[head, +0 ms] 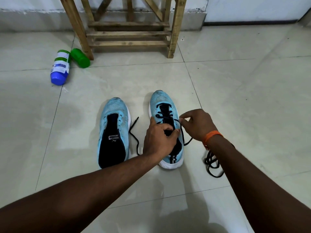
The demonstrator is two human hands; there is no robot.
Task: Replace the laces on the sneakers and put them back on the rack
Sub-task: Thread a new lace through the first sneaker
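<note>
Two light-blue sneakers stand side by side on the tiled floor, toes pointing away from me. The left sneaker (114,130) has no lace and its dark insole shows. The right sneaker (164,105) has a black lace (162,114) threaded through its front eyelets. My left hand (159,138) grips the right sneaker's tongue and opening. My right hand (198,123) pinches a strand of that lace at the sneaker's right side. One lace end trails on the floor between the sneakers. A second black lace (212,165) lies bunched on the floor under my right wrist.
A wooden rack (127,33) with slatted shelves stands against the wall ahead. Left of it lie a white bottle with a blue cap (60,68) and a green bottle (80,58). Pale floor tiles spread on all sides.
</note>
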